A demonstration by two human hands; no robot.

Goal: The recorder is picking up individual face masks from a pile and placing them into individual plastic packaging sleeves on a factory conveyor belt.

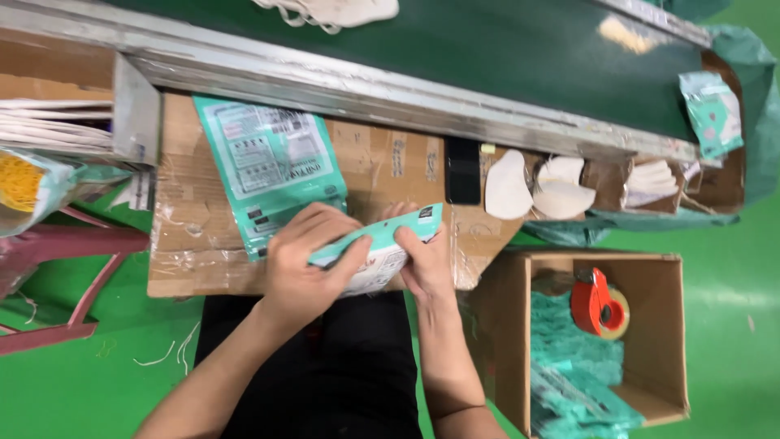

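Both hands are clamped on the same teal pouch (382,244): left hand (305,264) wraps fingers over its left end, right hand (422,260) pinches the right end. It's held just above a taped cardboard work board (195,236), right next to another teal pouch (272,167) lying flat. White masks (508,185) sit further right.

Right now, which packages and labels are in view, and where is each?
Teal pouch: held in left hand and right hand.
Flat teal pouch: on the cardboard board, printed white panels.
Small teal pouch: far right, by the belt.
Loose teal pouches: in the open box.
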